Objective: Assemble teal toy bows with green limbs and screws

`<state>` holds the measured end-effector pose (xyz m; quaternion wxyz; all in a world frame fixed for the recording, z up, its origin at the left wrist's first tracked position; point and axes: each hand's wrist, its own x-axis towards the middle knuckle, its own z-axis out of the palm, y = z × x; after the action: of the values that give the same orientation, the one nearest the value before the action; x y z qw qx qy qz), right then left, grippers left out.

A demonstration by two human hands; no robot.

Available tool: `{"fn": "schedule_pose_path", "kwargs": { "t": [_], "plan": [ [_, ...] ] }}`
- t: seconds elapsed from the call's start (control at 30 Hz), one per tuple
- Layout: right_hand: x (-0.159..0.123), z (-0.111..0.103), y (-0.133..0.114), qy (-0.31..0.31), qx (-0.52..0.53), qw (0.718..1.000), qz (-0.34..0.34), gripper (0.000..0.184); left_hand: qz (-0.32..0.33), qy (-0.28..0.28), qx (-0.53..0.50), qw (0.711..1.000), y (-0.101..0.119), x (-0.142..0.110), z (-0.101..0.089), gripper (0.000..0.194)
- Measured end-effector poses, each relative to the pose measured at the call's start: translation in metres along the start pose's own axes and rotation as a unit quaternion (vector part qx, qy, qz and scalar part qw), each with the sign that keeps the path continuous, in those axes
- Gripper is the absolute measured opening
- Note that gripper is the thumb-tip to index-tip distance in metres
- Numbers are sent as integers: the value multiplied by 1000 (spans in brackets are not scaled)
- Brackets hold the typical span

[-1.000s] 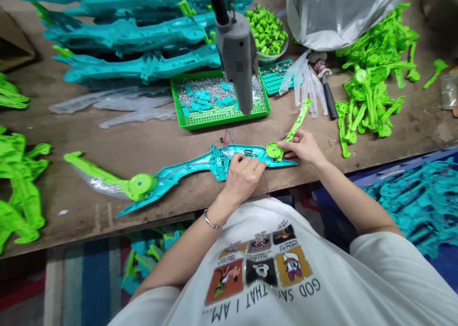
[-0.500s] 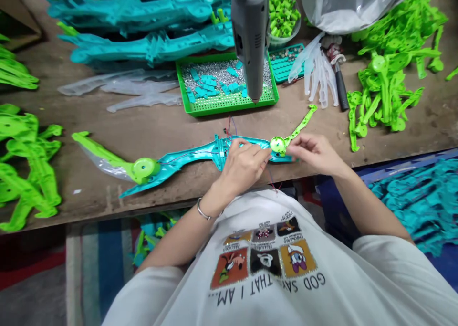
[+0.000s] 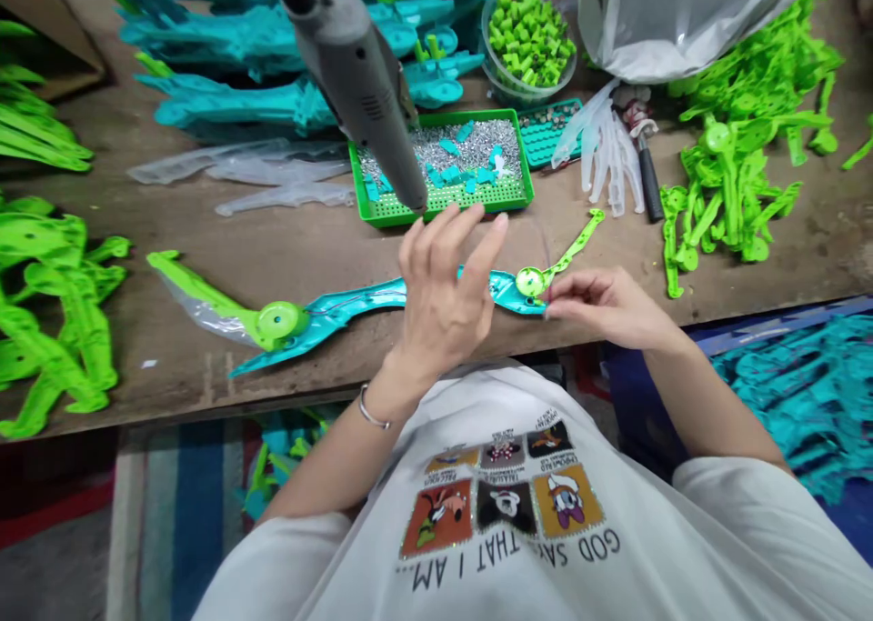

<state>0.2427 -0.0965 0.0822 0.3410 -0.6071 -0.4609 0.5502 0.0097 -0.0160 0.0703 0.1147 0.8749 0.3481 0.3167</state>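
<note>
A long turquoise plastic bow-shaped piece (image 3: 355, 305) lies across the near part of the bench, with thin wires along it. At its left end sits a lime-green arm (image 3: 278, 324) with a clear plastic strip (image 3: 208, 316) beside it. A smaller lime-green arm (image 3: 530, 282) sits at its right end. My left hand (image 3: 446, 289) is raised over the middle of the turquoise piece, fingers spread and empty, just below the tip of a hanging grey electric screwdriver (image 3: 372, 94). My right hand (image 3: 607, 307) pinches a thin wire (image 3: 546, 248) beside the right-hand green arm.
A green tray (image 3: 443, 212) of screws and small turquoise pieces stands behind. Near it are a bowl (image 3: 566, 80) of green parts, clear strips (image 3: 273, 171) and a black-handled tool (image 3: 650, 180). Green arms are heaped left (image 3: 55, 312) and right (image 3: 729, 185); turquoise pieces (image 3: 232, 103) lie behind.
My left hand has left the turquoise piece, lifting forward and spreading its fingers. The screwdriver has swung left and tilted. My right hand stays beside the right-hand green arm.
</note>
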Motion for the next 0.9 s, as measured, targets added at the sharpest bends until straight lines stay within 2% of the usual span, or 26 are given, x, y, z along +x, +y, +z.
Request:
{"fn": "schedule_pose_path", "kwargs": {
  "t": [0.07,0.1,0.2,0.27,0.3,0.43,0.53,0.6,0.7,0.8,0.9],
  "plan": [
    [6,-5,-1,93,-22,995,-26,29,-27,46,-56,997,11,-9,3,44],
    [9,-6,-1,119,-36,992,-37,29,-45,44,-95,993,16,-12,7,39],
    [15,-5,1,124,-91,986,-59,27,-96,-55,-203,973,27,-15,28,17],
    [15,-2,2,112,-128,983,-76,24,-117,-113,-245,956,31,-12,40,14],
    [14,-1,1,105,-143,980,-87,23,-127,-121,-260,950,32,-9,44,16],
    [8,-2,-3,118,-142,974,-128,24,-158,-105,-305,933,33,-2,53,16],
    [5,-7,-4,170,-71,977,-105,25,-175,-66,-326,927,32,-1,56,13],
    [6,-10,-2,155,-5,987,-50,25,-188,-39,-341,920,32,0,58,15],
    [11,-14,4,81,92,992,6,35,-208,-14,-369,906,34,2,61,18],
    [20,-16,10,53,156,986,-20,49,-216,-17,-390,895,36,5,64,19],
    [26,-16,14,60,166,984,-39,57,-219,-28,-385,896,37,6,68,22]
  ]
}}
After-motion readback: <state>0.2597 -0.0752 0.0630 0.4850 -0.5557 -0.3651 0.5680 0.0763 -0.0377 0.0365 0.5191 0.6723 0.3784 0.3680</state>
